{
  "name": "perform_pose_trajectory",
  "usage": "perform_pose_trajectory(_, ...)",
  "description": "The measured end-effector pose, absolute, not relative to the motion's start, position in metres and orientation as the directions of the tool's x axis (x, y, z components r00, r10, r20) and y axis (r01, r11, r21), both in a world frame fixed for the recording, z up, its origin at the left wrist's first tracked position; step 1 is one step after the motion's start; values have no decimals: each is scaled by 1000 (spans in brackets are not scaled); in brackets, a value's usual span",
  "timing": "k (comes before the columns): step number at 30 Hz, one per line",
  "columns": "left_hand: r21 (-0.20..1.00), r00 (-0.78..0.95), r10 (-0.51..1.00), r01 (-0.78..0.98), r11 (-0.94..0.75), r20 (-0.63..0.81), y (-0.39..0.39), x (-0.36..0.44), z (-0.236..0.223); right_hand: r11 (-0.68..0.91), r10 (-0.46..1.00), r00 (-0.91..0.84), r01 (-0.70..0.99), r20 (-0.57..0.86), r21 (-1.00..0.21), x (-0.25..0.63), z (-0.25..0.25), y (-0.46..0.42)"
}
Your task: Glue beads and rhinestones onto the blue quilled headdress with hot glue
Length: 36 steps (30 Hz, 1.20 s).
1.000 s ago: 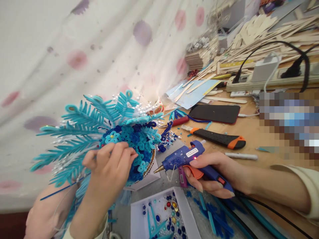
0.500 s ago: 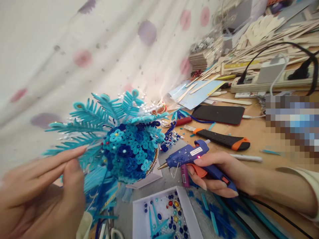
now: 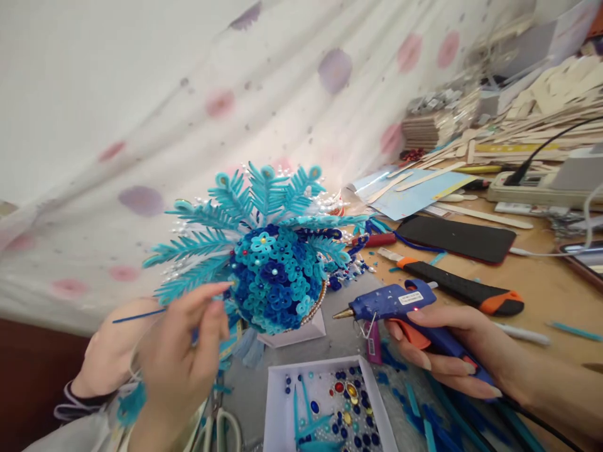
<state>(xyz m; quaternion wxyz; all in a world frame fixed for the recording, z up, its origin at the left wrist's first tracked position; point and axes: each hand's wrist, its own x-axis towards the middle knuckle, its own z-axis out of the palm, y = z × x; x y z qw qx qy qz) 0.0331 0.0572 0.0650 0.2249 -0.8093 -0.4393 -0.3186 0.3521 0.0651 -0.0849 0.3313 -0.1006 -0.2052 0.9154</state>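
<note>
My right hand (image 3: 452, 351) is wrapped round a blue hot glue gun (image 3: 391, 300) with an orange trigger; its metal nozzle points left toward the headpiece. Covered in small blue and turquoise flowers, the headpiece (image 3: 268, 282) has feathery turquoise fronds (image 3: 230, 194) fanning out behind it and a beaded rim. My left hand (image 3: 188, 345) is at its left side, thumb and fingers pinched together with the fingertips close to the flowers. Whatever the pinch holds is too small to make out. A thin dark blue stem (image 3: 139, 316) shows behind this hand.
A white box (image 3: 277, 402) of beads and gems sits in front, scissors (image 3: 219, 427) left of it. A utility knife (image 3: 461, 285), black phone (image 3: 456, 238) and power strip (image 3: 522, 188) lie at right, wooden sticks (image 3: 532, 125) behind. A spotted curtain (image 3: 282, 107) hangs at the back.
The view has shifted, so the headpiece and glue gun appear further right. My left hand has drawn nearer to the flowers, away from the fronds. The right hand still grips the glue gun.
</note>
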Motion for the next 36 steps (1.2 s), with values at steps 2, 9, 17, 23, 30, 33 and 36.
perform_pose_trajectory(2,-134,487,542,816,-563,685,59,38,64,-702,643,-764,-564,-48,-435,352,-85,65)
perform_pose_trajectory(9,-304,522,410,819,-487,748,76,69,58,-694,654,-746,-526,-125,-491,353,-79,64)
perform_pose_trajectory(17,-360,543,391,817,-450,744,86,76,52,-695,657,-745,-537,-119,-479,355,-95,62)
perform_pose_trajectory(23,-448,596,398,796,-407,698,87,75,49,-682,671,-735,-558,-99,-472,354,-93,63)
perform_pose_trajectory(30,-544,643,389,766,-343,659,84,79,46,-686,664,-738,-537,-121,-491,351,-81,64)
perform_pose_trajectory(33,-608,688,354,725,-322,634,82,80,45,-687,665,-733,-528,-141,-499,352,-78,62)
perform_pose_trajectory(36,-657,720,293,694,-296,629,82,78,43,-680,668,-733,-529,-130,-508,352,-80,62)
